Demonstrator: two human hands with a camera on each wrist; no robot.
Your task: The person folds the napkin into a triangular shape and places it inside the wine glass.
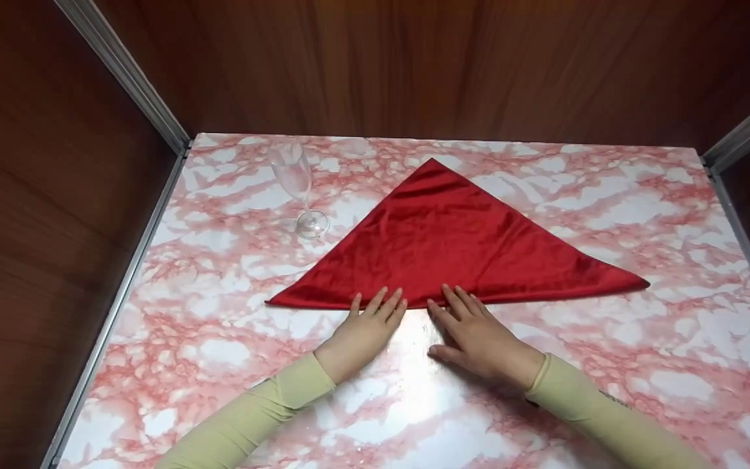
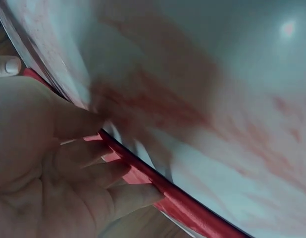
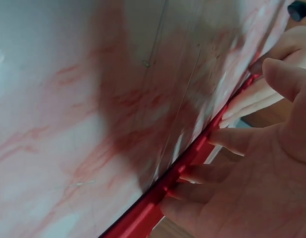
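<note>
A shiny red cloth (image 1: 440,228), folded into a triangle, lies on the table with its point toward the back wall and its long edge toward me. My left hand (image 1: 370,332) touches that near edge left of the middle, fingers extended and spread. Right of the middle, my right hand (image 1: 482,339) rests its straight fingertips on the same edge, thumb held apart. In the left wrist view the fingers (image 2: 135,196) meet the red edge of the cloth (image 2: 192,210). The right wrist view shows that edge (image 3: 138,213) under the fingertips too.
A clear stemmed glass (image 1: 310,223) stands left of the cloth, toward the back. The table (image 1: 232,384) has a red and white marbled top. Dark wood panels (image 1: 414,71) with metal edging enclose its back and sides.
</note>
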